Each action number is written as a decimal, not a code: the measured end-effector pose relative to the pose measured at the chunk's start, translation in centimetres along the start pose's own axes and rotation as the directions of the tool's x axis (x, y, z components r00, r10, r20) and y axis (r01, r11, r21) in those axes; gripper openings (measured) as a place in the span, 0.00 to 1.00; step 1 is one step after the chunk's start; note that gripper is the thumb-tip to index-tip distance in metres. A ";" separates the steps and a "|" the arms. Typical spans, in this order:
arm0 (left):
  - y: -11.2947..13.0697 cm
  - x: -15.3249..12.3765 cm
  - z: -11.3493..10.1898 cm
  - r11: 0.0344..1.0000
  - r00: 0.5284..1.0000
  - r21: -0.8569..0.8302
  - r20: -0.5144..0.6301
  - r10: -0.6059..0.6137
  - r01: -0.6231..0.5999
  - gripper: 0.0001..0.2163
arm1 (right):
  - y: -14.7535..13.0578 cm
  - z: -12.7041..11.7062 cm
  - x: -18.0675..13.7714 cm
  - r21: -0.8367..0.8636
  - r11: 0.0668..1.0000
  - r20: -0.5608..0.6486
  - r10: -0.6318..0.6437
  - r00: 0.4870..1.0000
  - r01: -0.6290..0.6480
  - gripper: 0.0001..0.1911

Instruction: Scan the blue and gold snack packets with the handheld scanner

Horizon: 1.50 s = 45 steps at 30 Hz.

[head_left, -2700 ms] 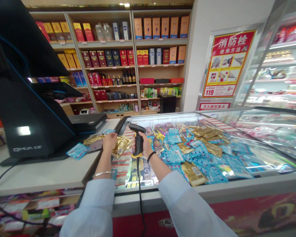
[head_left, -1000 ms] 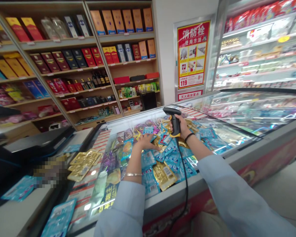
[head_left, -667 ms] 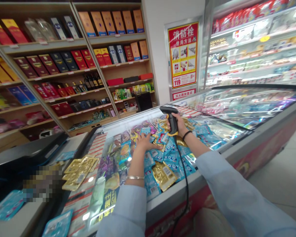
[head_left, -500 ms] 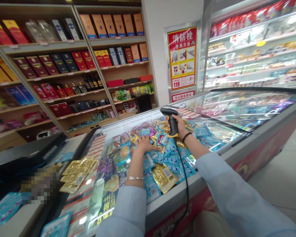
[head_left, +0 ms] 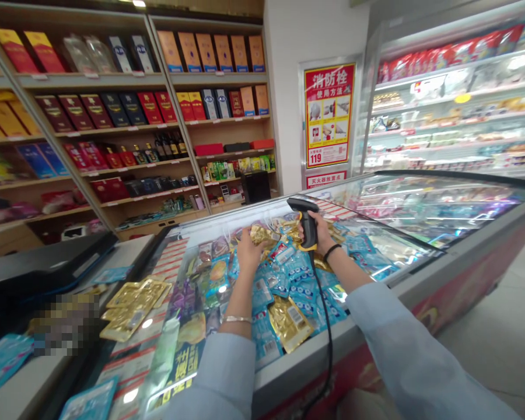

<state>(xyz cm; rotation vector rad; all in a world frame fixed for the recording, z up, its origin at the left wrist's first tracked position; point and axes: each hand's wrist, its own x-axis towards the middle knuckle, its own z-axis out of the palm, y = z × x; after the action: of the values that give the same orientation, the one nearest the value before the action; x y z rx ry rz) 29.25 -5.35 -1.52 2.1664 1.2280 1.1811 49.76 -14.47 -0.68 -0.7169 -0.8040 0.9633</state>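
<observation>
My right hand (head_left: pixel 321 232) is wrapped round the grip of a black and yellow barcode scanner (head_left: pixel 308 224), its cable hanging down over the front edge. My left hand (head_left: pixel 248 252) pinches a crinkled gold foil packet (head_left: pixel 263 234) above the pile, left of the scanner. Below both hands, many blue packets (head_left: pixel 301 280) and some gold ones lie heaped on the glass top of the chest freezer (head_left: pixel 402 306). One gold packet (head_left: pixel 290 322) with a barcode label lies near the front edge.
Several gold packets (head_left: pixel 133 306) lie in a stack at the left, with a blue packet (head_left: pixel 90 402) nearer me. A dark machine (head_left: pixel 39 268) stands on the left counter. Shelves of boxes (head_left: pixel 114 111) line the back wall; a lit fridge (head_left: pixel 455 111) stands at the right.
My left hand was spread flat on the packets; now it has drawn up a gold packet from the pile. My right hand keeps hold of the scanner, and the view has shifted slightly.
</observation>
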 end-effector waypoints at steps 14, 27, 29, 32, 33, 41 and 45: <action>0.0 0.5 -1.8 0.949 0.908 -0.270 -0.337 -0.250 0.161 0.15 | -0.7 1.4 -1.5 -0.262 0.959 0.194 0.163 0.968 -0.109 0.19; -0.4 0.3 -1.8 0.942 0.904 -0.332 -0.383 -0.192 0.059 0.14 | -0.9 1.5 -2.1 -0.239 0.964 0.197 0.166 0.966 -0.117 0.20; -0.4 0.3 -2.0 0.953 0.897 -0.290 -0.394 -0.202 0.088 0.14 | -1.0 1.5 -2.2 -0.249 0.962 0.202 0.167 0.965 -0.114 0.20; -0.3 0.3 -2.3 0.957 0.889 -0.271 -0.408 -0.208 0.100 0.13 | -1.0 1.3 -2.2 -0.292 0.949 0.210 0.181 0.961 -0.115 0.21; -0.2 0.3 -2.3 0.953 0.886 -0.286 -0.413 -0.213 0.096 0.13 | -0.9 1.3 -2.2 -0.307 0.944 0.213 0.190 0.958 -0.119 0.20; 1.9 -0.6 -3.8 0.962 0.921 -0.265 -0.357 -0.157 0.061 0.12 | -1.5 2.0 -2.6 -0.200 0.978 0.223 0.106 0.969 -0.061 0.19; 2.6 -0.2 -7.1 0.969 0.910 -0.246 -0.407 -0.082 -0.023 0.14 | -2.6 3.4 -3.3 -0.134 0.991 0.243 0.031 0.970 0.002 0.19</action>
<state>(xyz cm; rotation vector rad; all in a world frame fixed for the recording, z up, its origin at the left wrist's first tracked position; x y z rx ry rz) 24.75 -7.44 4.23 1.7618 1.1898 1.7443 46.87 -17.94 2.29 -0.7278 -1.0893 1.0306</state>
